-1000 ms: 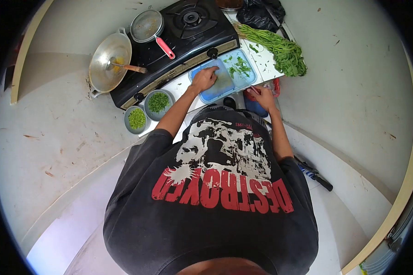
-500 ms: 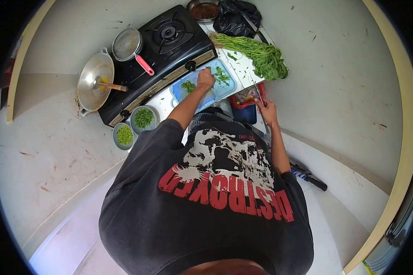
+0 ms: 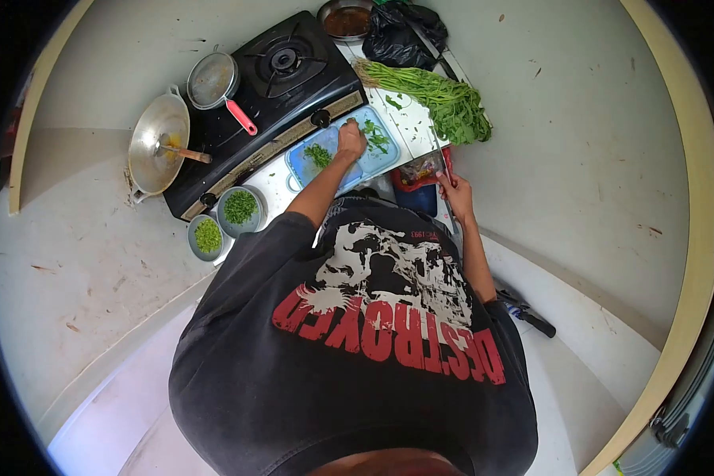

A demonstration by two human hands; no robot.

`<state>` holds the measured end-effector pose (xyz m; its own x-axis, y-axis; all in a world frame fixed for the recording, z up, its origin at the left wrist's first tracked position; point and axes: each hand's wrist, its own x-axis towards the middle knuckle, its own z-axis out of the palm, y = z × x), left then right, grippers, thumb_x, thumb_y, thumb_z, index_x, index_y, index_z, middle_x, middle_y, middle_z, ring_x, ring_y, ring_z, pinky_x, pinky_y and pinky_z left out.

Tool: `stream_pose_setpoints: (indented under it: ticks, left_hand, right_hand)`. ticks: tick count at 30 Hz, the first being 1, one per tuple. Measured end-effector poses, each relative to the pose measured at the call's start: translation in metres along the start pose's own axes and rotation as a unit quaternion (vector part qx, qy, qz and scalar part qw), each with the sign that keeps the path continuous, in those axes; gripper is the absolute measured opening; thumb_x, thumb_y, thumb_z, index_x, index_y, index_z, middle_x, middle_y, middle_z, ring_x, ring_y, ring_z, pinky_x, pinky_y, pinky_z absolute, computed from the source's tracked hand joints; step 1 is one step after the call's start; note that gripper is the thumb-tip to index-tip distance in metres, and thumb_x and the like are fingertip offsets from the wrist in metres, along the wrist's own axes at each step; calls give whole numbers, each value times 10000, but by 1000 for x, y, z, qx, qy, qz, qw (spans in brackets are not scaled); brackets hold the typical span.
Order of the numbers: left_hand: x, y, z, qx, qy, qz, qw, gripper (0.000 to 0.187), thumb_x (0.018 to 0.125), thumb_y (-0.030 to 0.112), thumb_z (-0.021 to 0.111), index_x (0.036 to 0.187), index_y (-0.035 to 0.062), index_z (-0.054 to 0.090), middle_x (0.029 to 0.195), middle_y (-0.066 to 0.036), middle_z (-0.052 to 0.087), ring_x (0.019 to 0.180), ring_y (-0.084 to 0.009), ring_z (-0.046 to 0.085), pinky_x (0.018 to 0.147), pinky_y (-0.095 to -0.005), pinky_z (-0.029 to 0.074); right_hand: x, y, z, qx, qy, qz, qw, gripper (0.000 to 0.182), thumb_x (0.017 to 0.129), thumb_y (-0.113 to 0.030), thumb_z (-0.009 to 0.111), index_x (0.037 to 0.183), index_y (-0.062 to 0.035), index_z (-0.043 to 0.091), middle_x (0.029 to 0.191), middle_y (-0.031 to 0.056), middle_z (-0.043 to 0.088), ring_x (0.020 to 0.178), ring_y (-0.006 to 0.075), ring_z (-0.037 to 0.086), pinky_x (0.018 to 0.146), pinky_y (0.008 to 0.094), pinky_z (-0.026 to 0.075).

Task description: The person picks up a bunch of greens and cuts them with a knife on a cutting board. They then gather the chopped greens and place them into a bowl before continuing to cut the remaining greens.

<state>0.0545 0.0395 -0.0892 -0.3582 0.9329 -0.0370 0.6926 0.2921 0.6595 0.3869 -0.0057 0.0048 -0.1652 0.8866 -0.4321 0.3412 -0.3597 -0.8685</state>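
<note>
On the blue cutting board, my left hand is closed, its fingers curled down between a pile of chopped greens and some loose leaves. What lies under those fingers is hidden. My right hand grips a knife off the board's right side, blade pointing away from me. Close by the knife is a red-edged container with mixed scraps in it. A large bunch of leafy greens lies beyond the board on the white counter.
Left of the board stands a black gas stove, bearing a strainer with a red handle. A wok is at its left end. Two bowls of chopped greens sit nearer me. A black plastic bag and pan are at the back.
The whole view has shifted slightly left. My left hand stays over the board with its fingers curled, and the knife remains in my right hand, tilted a little more upright.
</note>
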Motion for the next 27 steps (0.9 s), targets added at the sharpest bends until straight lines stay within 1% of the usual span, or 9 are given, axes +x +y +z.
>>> stream_pose_setpoints:
  ticks: [2,5,8,11,14,20,21,24,27]
  left_hand:
    - [-3,-7,-4,-53,19,31,998,260,834,24,578,1060,-98,613,907,-281,690,816,-462,674,783,-470,557]
    - [-12,6,-32,-89,-27,-6,996,239,842,38,612,1055,-69,628,878,-211,697,783,-371,691,770,-403,563]
    - [-21,13,-48,-160,-24,-42,986,234,840,19,625,1062,-56,634,888,-156,701,790,-255,708,760,-340,564]
    - [-30,20,-62,-225,-12,-53,973,254,842,37,689,1078,-43,638,907,-113,705,828,-174,707,763,-299,565]
    - [-37,24,-70,-319,-12,-63,946,293,839,54,738,1096,-48,644,956,-98,720,876,-164,707,790,-297,565]
    - [-40,31,-84,-390,-29,-69,918,377,833,58,770,1173,-57,652,1044,-128,725,952,-170,701,856,-272,544]
    - [-38,31,-87,-380,-62,-76,920,455,829,35,775,1243,-60,612,1122,-138,700,1005,-181,692,873,-278,545]
    - [-40,43,-97,-472,-89,-49,876,553,840,7,762,1338,-50,530,1211,-152,655,1032,-196,685,880,-292,551]
    - [-39,54,-108,-469,-135,-32,872,643,856,-7,747,1418,-30,435,1266,-166,615,1052,-211,678,891,-305,554]
  right_hand:
    - [5,-6,3,2,-9,-5,1000,340,949,-358,683,822,-43,669,624,-6,576,536,64,512,516,229,399]
    - [17,-10,11,5,-31,-11,999,341,948,-359,684,824,-41,669,627,-4,582,539,70,522,519,230,404]
    - [28,-17,22,6,-53,-18,998,351,949,-361,681,829,-31,669,628,-3,586,538,75,527,520,237,410]
    - [43,-22,34,-1,-74,-30,997,367,953,-362,676,838,-13,669,628,-1,586,534,76,523,517,248,415]
    - [55,-30,48,-6,-93,-36,995,375,948,-369,683,840,-11,669,626,2,583,534,78,524,519,249,420]
    - [71,-68,79,-6,-116,-52,992,348,935,-357,708,845,-23,678,617,-7,561,535,66,510,501,234,402]
    - [74,-73,86,-8,-114,-62,991,345,932,-347,714,850,-14,678,614,-4,556,539,66,508,507,241,411]
    - [68,-100,103,37,-116,-74,990,298,924,-297,731,916,-1,701,632,-27,545,548,52,483,501,238,397]
    - [69,-108,116,79,-145,-94,982,276,916,-265,741,1007,-5,721,657,-50,549,552,42,470,494,229,373]
